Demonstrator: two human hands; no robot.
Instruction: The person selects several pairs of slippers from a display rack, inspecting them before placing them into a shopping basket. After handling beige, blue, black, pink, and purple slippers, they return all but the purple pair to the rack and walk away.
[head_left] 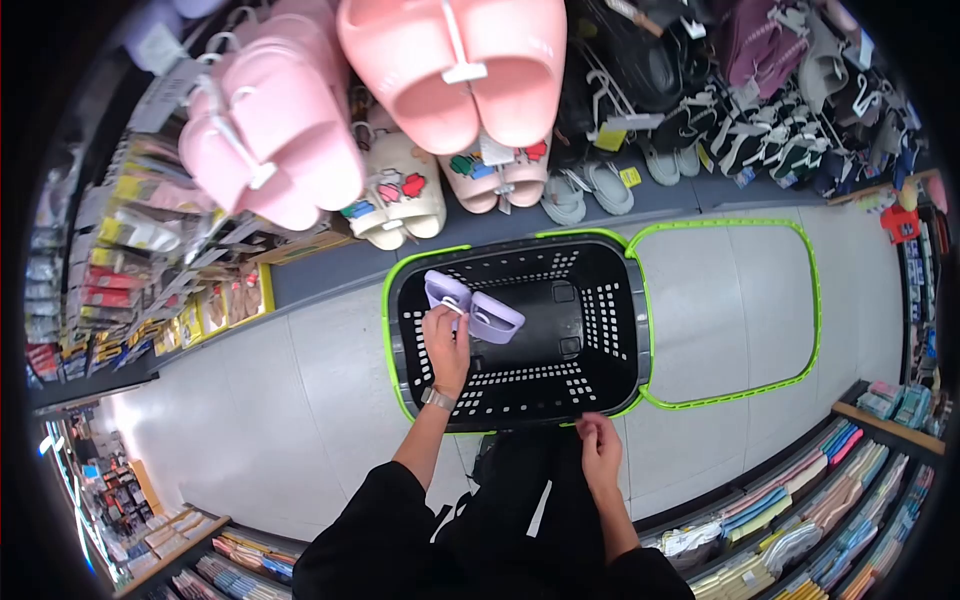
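A pair of lilac slippers point(482, 312) hangs from a small white hanger pinched in my left hand point(446, 345). The slippers are over the left part of a black shopping basket point(642, 330) with bright green trim, which stands on the floor right before my feet. A watch is on my left wrist. By the basket's near right edge is my right hand point(600, 446), its fingers curled in and nothing showing in them. One green handle point(817, 300) of the basket is folded out flat to the right.
Pink slippers point(290, 130) and larger peach slippers point(455, 70) hang at the front, with cream slippers point(395, 190) below. Grey clogs point(590, 192) and dark footwear point(760, 140) hang to the right. Shelves of folded goods point(790, 510) stand at lower right; tiled floor point(250, 400) lies around.
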